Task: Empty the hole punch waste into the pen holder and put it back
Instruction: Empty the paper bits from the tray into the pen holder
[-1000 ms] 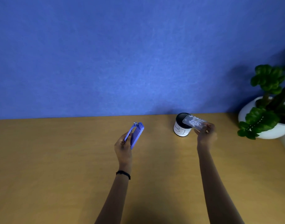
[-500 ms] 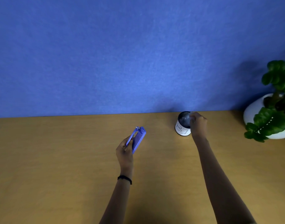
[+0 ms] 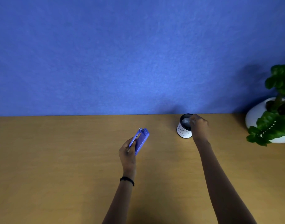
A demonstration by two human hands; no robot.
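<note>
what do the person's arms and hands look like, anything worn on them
Both arms are bare from the bottom of the picture to the hands, with no sleeves or gloves in view. The left hand has a thin black band around its wrist. The right hand and its wrist show nothing worn; no rings can be made out.

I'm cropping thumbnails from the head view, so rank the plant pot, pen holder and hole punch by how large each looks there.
1. Plant pot, largest, though partly cut off by the frame edge.
2. Hole punch and pen holder look alike in size; the punch is nearer the camera, so no ranking between them.
</note>
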